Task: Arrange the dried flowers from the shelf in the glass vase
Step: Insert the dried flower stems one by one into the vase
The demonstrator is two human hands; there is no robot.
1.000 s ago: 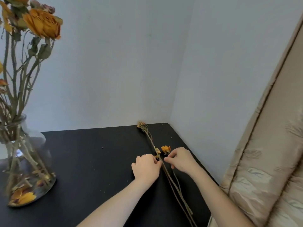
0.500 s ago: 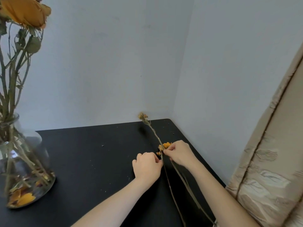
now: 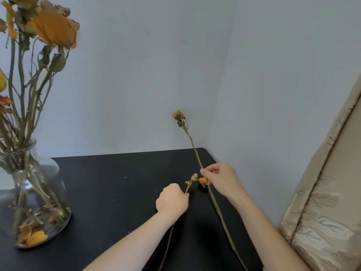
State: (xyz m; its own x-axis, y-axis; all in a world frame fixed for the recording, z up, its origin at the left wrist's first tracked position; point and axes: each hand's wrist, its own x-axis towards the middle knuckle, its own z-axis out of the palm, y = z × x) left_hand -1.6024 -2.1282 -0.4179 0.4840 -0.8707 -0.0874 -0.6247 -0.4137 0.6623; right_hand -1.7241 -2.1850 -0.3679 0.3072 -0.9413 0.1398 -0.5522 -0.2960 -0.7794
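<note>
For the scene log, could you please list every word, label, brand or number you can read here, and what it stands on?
None: no readable text anywhere. The glass vase, the black shelf, the walls, the curtain and the dried flower stems in both hands carry no print, label or number.

Both stems' (image 3: 224,225) lower ends run off the bottom edge.
</note>
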